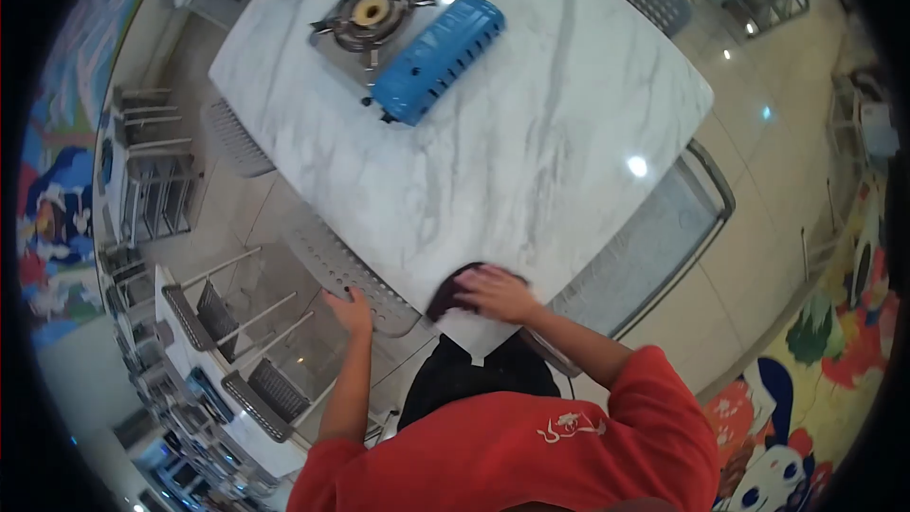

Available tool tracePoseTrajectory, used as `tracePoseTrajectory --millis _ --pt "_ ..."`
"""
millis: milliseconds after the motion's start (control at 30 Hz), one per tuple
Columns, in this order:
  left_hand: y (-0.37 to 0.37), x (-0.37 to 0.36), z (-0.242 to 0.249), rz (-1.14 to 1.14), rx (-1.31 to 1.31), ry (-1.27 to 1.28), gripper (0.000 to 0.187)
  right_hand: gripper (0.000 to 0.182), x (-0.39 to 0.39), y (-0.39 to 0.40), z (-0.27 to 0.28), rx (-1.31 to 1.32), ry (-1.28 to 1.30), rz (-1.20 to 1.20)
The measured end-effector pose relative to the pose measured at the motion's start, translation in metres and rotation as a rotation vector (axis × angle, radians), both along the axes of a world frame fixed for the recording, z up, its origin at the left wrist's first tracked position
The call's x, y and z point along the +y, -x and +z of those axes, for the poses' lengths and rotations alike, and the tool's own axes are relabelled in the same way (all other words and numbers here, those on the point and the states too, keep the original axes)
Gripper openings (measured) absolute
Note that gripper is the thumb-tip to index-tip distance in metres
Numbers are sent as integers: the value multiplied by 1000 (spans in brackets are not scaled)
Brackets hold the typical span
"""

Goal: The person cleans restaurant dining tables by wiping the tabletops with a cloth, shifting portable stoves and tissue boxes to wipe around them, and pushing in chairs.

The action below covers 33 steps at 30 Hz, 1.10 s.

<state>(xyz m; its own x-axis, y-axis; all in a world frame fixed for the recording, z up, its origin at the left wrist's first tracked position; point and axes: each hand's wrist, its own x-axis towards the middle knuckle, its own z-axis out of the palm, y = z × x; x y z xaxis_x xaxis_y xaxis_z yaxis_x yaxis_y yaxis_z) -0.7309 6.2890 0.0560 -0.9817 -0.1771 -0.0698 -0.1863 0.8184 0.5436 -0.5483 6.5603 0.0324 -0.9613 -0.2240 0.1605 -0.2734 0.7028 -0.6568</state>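
My right hand (498,294) presses a dark maroon cloth (444,296) flat against the near corner of the white marble-patterned table (474,190). Its fingers lie over the cloth, a little smeared by motion, and part of the cloth is hidden under the palm. My left hand (351,311) hangs beside the table's left edge, over a grey perforated chair (332,261). Thumb and fingers there are apart, with nothing between them.
A blue portable gas stove (441,57) with a round burner (372,11) stands toward the table's far left. A grey bench-like seat (654,237) flanks the right edge. Upturned chairs (232,322) rest on another table at left.
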Motion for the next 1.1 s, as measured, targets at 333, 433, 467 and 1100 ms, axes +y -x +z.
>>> tracePoseTrajectory --millis 333,433,467,1100 --pt "-3 4 -11 -67 93 -135 67 48 147 77 -35 19 -544 -1578" --pt "-4 -4 -17 -165 38 -325 73 58 44 94 -23 -15 -480 -1267" --pt "-4 -11 -28 -221 15 -312 73 60 7 93 -18 -3 -476 -1120" --pt "163 -539 -82 -143 -750 252 40 62 -116 154 -48 -217 -576 -1831"
